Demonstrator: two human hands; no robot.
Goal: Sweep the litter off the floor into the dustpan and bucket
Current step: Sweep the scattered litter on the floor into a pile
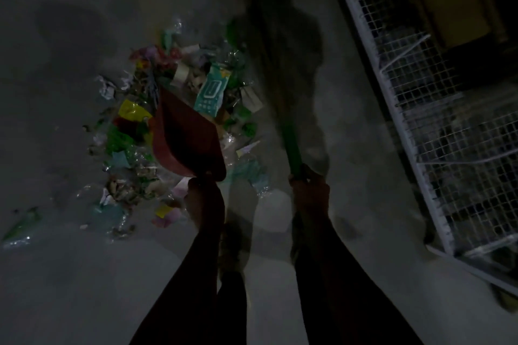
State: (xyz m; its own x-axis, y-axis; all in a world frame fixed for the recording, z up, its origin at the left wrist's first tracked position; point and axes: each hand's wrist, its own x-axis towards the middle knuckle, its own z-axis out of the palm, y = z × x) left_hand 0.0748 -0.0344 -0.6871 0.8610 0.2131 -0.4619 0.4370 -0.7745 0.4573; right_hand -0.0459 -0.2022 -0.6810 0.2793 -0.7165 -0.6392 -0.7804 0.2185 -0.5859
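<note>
Sleeves dark against dark floor, so your forearms nearly vanish at the bottom edge. Your left hand [206, 199] curls round the handle of the red dustpan [186, 137], the handle itself hidden inside the grip; the pan tilts with its mouth away from you, over the litter. Your right hand [309, 190] wraps the green broom handle [291, 145], fingers closed round it. Beyond the hand that handle blurs and fades into your shadow, and the broom head can't be made out. Litter [179, 103] lies heaped just beyond and left of the pan: wrappers, clear plastic, a teal packet, crumpled paper, with strays near the left edge. No bucket is in view. Open grey floor [70, 288] lies on your left; on your right a white wire-mesh rack [437, 126] hems you in, cut off by the frame.
</note>
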